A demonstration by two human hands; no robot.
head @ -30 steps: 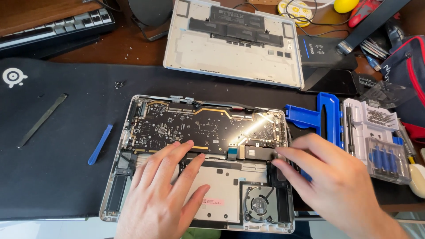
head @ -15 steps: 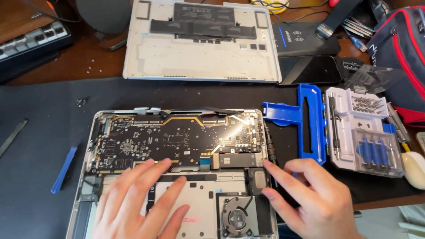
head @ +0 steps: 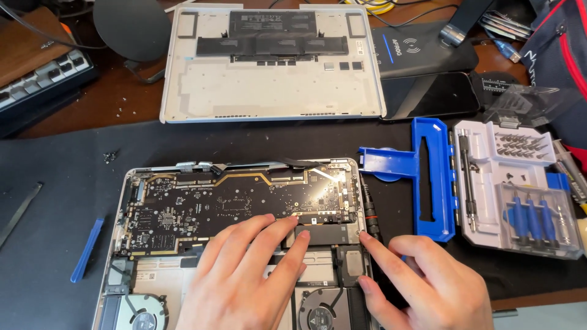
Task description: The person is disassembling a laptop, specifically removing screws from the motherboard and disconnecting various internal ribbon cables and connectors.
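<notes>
Both hands rest on the opened silver laptop chassis [head: 241, 244] with its dark circuit board exposed, which lies bottom-up on the black desk mat [head: 55, 183] at about six o'clock. Her or his left hand [head: 244, 281] lies flat and spread, palm down, fingertips [head: 301, 239] touching the small black rectangular module [head: 324, 234] near the board's lower right corner; it grips nothing. At four o'clock the right hand [head: 428, 284] is loosely open, its index finger stretched to the chassis's right edge and touching the slim black screwdriver with a red ring [head: 369, 208] that lies along that edge; whether the hand actually pinches the tool I cannot tell. Two round cooling fans [head: 321, 315] show at the laptop's near edge, partly hidden under the wrists. Toward twelve o'clock the detached silver bottom cover [head: 272, 73] lies inside-up on the wooden desk. At three o'clock sits an open blue-and-white plastic toolkit case [head: 489, 183] holding bits and small drivers. Over at nine o'clock a flat blue plastic pry tool [head: 87, 249] lies on the mat, with a thin dark metal spudger [head: 19, 214] just beyond it. A dark keyboard [head: 36, 79] occupies ten o'clock, a black wireless charging pad [head: 422, 52] one o'clock.
</notes>
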